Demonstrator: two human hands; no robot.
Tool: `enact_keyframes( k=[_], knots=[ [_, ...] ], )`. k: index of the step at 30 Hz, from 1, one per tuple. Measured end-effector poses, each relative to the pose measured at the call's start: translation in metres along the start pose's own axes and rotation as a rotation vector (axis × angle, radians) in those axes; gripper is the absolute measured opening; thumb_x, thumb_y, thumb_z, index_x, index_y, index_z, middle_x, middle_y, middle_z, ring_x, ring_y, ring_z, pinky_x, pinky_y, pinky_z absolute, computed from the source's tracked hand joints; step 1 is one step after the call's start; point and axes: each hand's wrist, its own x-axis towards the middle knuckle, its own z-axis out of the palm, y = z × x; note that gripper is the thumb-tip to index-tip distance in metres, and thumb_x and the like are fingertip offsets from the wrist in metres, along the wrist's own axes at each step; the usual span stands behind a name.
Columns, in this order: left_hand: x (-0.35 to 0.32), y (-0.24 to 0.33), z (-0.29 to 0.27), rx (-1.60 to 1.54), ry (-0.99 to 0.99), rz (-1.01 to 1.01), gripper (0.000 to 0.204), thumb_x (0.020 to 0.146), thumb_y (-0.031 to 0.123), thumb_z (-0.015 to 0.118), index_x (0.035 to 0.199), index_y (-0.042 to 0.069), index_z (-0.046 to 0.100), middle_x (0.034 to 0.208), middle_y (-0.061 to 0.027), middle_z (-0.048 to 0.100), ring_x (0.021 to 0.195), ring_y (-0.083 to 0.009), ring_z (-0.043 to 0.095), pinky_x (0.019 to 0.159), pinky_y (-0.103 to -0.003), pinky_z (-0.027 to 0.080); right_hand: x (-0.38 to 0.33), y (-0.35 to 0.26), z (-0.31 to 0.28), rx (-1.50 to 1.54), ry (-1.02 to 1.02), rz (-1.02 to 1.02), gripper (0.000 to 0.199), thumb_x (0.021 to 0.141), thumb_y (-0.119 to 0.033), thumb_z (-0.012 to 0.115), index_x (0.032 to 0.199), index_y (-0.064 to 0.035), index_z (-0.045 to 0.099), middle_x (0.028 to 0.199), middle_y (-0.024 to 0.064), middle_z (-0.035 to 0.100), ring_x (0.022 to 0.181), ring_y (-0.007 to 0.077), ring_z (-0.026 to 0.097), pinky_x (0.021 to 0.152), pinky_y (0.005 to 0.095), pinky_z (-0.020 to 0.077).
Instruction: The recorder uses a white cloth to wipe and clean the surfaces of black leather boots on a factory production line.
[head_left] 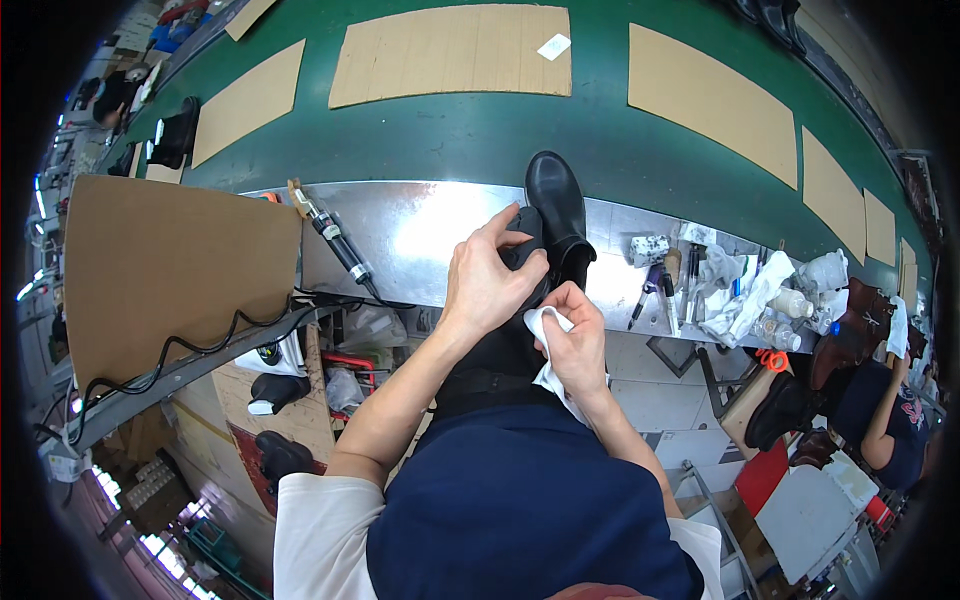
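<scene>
Two black ankle boots are in front of me. One boot (556, 195) stands on the metal shelf, its toe reaching over the green surface. The other boot (527, 228) is tilted close beside it, and my left hand (490, 272) grips it, thumb and fingers around its sides. My right hand (578, 345) pinches a folded white cloth (548, 328) just below that boot. Part of the gripped boot is hidden behind my left hand. Whether the cloth touches it I cannot tell.
A black hand tool (340, 245) with a cord lies left on the metal shelf (420, 225). To the right are pens (670, 295), white rags (745, 300) and small bottles (795, 303). Cardboard sheets (450, 55) lie on the green conveyor (480, 135). Another person (880, 425) works at far right.
</scene>
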Motion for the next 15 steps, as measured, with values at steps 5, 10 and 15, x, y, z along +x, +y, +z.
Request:
enact_keyframes(
  k=[5,10,15],
  knots=[
    [0.002,0.001,-0.003,0.021,-0.023,0.005,0.064,0.068,0.022,0.063,0.122,-0.010,0.048,0.095,-0.0182,0.066,0.095,-0.0302,0.063,0.087,-0.035,0.046,-0.001,0.003,0.001,0.123,0.049,0.037,0.005,0.079,0.001,0.052,0.080,-0.0020,0.047,0.065,-0.0004,0.053,0.057,0.0019,0.046,0.052,0.0179,0.0358],
    [0.002,-0.001,-0.004,0.011,-0.015,0.025,0.065,0.067,0.023,0.062,0.121,-0.011,0.048,0.095,-0.0192,0.066,0.091,-0.0330,0.063,0.085,-0.037,0.046,0.001,0.007,0.003,0.009,0.019,-0.078,0.004,0.081,-0.001,0.049,0.082,-0.0031,0.046,0.065,-0.0008,0.051,0.054,0.0016,0.044,0.049,0.0169,0.0340],
    [0.003,-0.001,-0.005,0.013,-0.027,0.031,0.064,0.068,0.022,0.062,0.121,-0.010,0.048,0.095,-0.0186,0.066,0.092,-0.0331,0.062,0.085,-0.038,0.046,0.001,0.009,0.004,-0.041,0.001,-0.131,0.004,0.082,-0.001,0.048,0.083,-0.0037,0.045,0.064,-0.0012,0.049,0.052,0.0014,0.042,0.045,0.0170,0.0312]
  ],
)
